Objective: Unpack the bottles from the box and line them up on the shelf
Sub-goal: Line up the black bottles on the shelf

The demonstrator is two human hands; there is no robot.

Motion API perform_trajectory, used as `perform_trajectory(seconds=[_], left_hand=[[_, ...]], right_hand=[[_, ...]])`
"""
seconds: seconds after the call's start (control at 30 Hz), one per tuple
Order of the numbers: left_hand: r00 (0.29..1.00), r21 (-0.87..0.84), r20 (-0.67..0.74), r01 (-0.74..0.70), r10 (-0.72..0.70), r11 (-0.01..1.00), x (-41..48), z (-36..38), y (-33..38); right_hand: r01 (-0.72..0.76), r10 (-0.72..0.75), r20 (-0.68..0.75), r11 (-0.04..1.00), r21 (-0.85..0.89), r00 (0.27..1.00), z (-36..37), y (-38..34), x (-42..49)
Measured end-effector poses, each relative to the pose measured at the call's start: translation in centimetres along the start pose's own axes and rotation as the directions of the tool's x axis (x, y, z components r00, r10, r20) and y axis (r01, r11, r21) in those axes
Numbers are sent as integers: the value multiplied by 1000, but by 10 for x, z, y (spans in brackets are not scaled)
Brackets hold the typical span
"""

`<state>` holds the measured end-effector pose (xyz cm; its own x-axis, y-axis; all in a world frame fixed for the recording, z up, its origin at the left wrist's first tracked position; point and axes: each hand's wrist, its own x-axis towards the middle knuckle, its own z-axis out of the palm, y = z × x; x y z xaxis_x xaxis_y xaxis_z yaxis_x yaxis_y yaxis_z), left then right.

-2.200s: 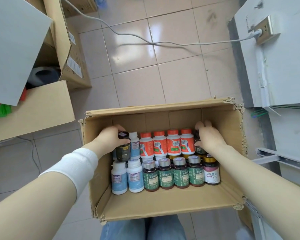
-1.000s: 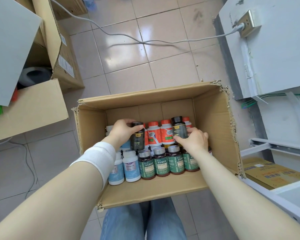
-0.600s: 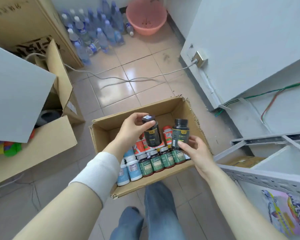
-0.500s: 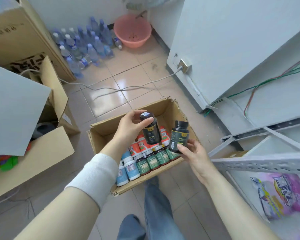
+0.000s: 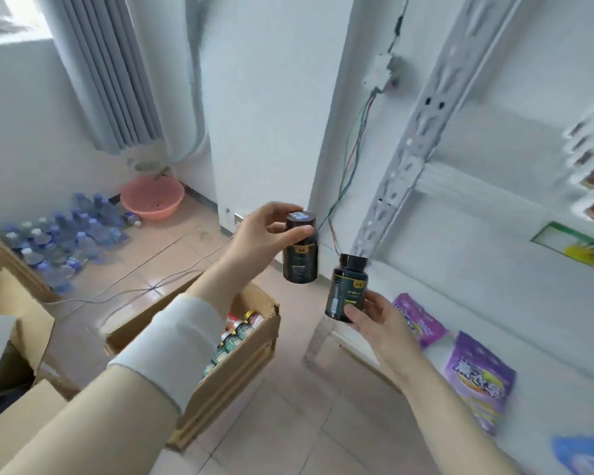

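Left hand (image 5: 254, 241) pinches dark bottle (image 5: 300, 255) by cap; right hand (image 5: 379, 323) cups second bottle (image 5: 347, 289) low, both short of shelf (image 5: 477, 234). Risk: cap pinch slips, bottle falls

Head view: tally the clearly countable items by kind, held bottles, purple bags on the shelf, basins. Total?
Black bottles in hand: 2 (one in the left hand at, one in the right hand at)
Purple bags on the shelf: 2 ()
Pink basin: 1
Total: 5
Bottles in the box and on the floor are too blurred to count.
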<state>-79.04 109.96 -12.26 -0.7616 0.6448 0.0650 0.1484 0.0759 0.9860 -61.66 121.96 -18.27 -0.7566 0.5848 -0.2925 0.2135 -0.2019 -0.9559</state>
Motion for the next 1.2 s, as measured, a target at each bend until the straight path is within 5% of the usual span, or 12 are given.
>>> perform_trajectory(seconds=[0.37, 0.73, 0.97, 1.2], left_hand=[[917, 22, 212, -351, 338, 936, -39, 250, 217], [836, -4, 415, -394, 360, 919, -28, 475, 292], [797, 78, 499, -433, 341, 898, 31, 563, 308], [711, 211, 647, -515, 277, 830, 98, 633, 303]], right_hand=[[296, -298, -173, 954, -38, 939, -255, -98, -178], [403, -457, -445, 889, -216, 770, -456, -169, -244], [327, -476, -509, 875, -357, 717, -529, -216, -197], [124, -395, -502, 863, -489, 769, -582, -242, -123]])
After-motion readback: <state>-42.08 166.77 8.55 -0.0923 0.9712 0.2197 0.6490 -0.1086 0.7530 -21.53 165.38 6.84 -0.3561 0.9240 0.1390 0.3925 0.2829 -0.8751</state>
